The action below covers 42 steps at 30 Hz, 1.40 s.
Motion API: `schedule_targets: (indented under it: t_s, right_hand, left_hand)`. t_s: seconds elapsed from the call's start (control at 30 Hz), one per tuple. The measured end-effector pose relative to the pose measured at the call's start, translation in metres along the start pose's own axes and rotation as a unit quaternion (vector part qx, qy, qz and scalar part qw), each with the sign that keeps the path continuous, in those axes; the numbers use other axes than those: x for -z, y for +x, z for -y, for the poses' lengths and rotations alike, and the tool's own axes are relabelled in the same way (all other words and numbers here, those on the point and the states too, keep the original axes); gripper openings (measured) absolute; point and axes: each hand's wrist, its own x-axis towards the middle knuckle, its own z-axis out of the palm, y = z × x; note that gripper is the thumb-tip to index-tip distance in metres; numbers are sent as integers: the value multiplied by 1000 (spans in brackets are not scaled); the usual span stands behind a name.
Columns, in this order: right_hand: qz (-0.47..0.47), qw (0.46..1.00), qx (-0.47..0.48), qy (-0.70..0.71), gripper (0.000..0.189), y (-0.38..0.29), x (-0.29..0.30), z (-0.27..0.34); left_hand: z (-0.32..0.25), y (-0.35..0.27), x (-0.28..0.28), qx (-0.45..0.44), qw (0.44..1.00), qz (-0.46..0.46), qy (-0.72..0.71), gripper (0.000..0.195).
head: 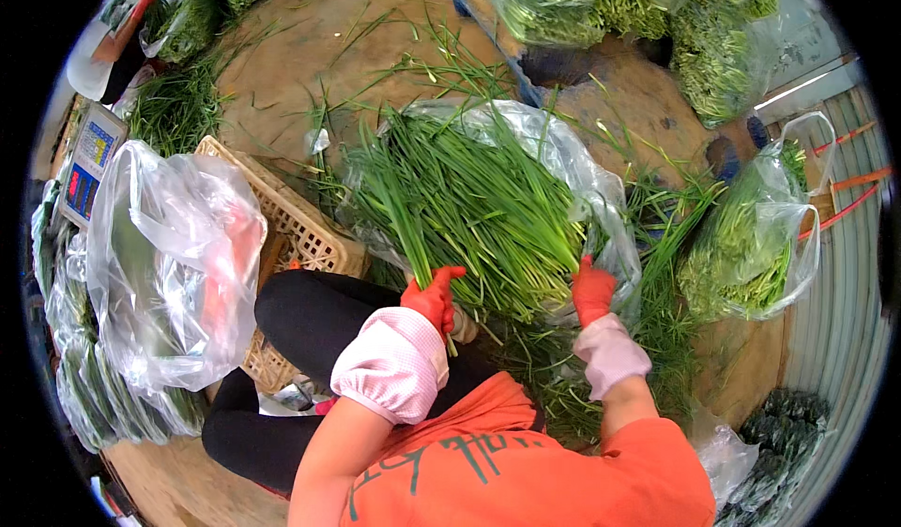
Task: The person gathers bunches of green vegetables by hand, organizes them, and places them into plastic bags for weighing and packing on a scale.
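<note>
A large heap of garlic chives (471,203) lies on a clear plastic sheet or bag (598,168) in front of my folded legs. My left hand (433,302), in a red glove, is closed around a small bunch of chives (408,217), its leaves pointing away from me and its stem ends showing below the fist. At the heap's right edge, my right hand (593,291), also red-gloved, grips pale stem ends that converge at its fingers. Part of that grip is hidden by the glove.
Left of me, a clear plastic bag (176,266) hangs open before a tan plastic crate (303,231) and a digital scale (91,164). Bagged greens (746,245) stand at right; more sit on a blue pallet (531,83). Another person's arm (127,31) shows at upper left.
</note>
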Motion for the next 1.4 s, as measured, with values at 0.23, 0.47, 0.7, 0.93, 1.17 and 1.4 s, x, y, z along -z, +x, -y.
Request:
schedule_targets:
  t_s: [0.23, 0.47, 0.7, 0.93, 1.17, 1.4]
  right_hand:
    - [201, 662, -161, 704, 27, -45, 178, 92]
    - [-25, 863, 153, 481, 24, -69, 170, 140]
    - [73, 864, 6, 498, 27, -17, 125, 82]
    - [73, 979, -71, 174, 95, 52, 26, 45]
    - [174, 970, 53, 164, 43, 46, 40, 55]
    - [96, 975, 194, 53, 66, 13, 77, 75]
  left_hand:
    - [25, 5, -8, 35, 984, 155, 84, 55]
    - [15, 4, -16, 12, 994, 105, -40, 31]
    - [22, 31, 5, -49, 997, 47, -27, 32]
    - [16, 12, 7, -64, 982, 115, -134, 43]
    - [7, 11, 1, -46, 987, 48, -147, 28]
    - [1, 11, 2, -53, 981, 64, -177, 32]
